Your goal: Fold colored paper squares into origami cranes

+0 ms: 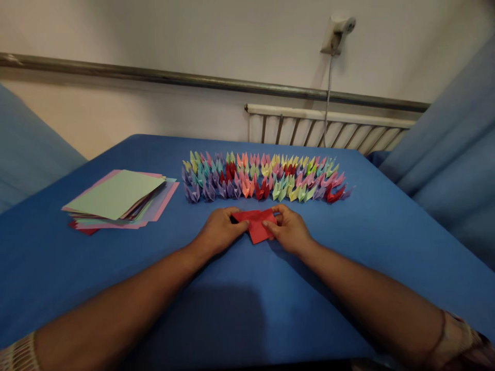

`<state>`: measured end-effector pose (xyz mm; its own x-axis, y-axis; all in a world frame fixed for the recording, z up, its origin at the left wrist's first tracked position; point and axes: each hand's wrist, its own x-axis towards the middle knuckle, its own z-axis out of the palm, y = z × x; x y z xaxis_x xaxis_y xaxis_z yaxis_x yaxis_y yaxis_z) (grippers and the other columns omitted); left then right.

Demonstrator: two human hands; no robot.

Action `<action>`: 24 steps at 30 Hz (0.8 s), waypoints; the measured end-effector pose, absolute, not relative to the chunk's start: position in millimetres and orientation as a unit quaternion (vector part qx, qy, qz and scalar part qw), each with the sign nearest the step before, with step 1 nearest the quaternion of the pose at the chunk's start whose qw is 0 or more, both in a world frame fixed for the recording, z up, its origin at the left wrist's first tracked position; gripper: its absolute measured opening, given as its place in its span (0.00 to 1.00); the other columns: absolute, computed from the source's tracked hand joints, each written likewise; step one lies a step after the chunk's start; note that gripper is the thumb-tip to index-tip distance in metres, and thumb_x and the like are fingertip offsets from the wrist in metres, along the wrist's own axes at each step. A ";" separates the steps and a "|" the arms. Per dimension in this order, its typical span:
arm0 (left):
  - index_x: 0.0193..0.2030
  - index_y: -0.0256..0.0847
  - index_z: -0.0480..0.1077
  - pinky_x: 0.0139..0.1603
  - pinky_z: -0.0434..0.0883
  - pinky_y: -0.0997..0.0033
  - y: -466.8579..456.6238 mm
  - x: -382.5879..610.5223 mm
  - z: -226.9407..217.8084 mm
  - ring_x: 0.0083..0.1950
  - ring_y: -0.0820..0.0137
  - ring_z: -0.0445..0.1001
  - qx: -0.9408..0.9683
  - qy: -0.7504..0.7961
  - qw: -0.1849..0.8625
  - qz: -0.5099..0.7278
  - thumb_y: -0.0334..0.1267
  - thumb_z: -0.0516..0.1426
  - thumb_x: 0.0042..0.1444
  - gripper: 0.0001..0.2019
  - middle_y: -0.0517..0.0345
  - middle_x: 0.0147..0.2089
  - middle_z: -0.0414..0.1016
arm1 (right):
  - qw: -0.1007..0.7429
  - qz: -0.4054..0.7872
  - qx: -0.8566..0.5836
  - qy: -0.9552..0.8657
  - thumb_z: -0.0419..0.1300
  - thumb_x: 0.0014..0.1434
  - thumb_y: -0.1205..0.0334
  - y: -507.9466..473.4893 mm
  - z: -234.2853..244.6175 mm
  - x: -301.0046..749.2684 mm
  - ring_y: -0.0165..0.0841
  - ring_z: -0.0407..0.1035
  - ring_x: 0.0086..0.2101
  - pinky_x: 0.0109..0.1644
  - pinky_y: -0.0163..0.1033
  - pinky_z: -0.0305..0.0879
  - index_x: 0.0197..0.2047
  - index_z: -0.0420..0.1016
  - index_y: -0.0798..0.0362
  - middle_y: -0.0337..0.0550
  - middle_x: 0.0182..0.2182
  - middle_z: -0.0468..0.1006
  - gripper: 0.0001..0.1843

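A red sheet of origami paper (258,230), partly folded, is held between my two hands just above the blue tabletop. My left hand (221,228) pinches its left corner, thumb on top and fingers behind. On the other side my right hand (291,229) grips the right part, with the thumb pressed on the front face. The paper's lower point hangs down between the thumbs. Just beyond it stand rows of small folded paper cranes (263,188) in red, purple, pink, yellow, green and blue.
A stack of coloured paper squares (116,195), pale green on top, lies at the left on the blue table cover (332,319). Behind the table are a metal rail (174,78), a radiator (328,116) and a wall socket (335,37) with a cord. Blue curtains (452,134) hang at both sides.
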<state>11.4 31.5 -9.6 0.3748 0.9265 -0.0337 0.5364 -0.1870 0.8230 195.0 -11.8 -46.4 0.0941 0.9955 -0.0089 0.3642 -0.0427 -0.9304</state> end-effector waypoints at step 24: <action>0.58 0.39 0.68 0.62 0.63 0.59 16.0 -0.4 -1.0 0.60 0.60 0.69 0.959 0.243 0.133 0.059 0.37 0.54 0.61 0.18 0.48 0.60 0.71 | 0.108 0.130 -0.552 -0.817 0.50 0.66 0.51 -40.0 -37.7 201.8 0.46 0.48 0.65 0.65 0.55 0.48 0.69 0.51 0.58 0.53 0.68 0.54 0.34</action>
<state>-0.4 16.0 -1.0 0.8747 0.4823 0.0480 0.4510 -0.8461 0.2840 201.8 -40.0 -37.7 -0.3673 0.9295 0.0328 0.8731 0.3568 -0.3322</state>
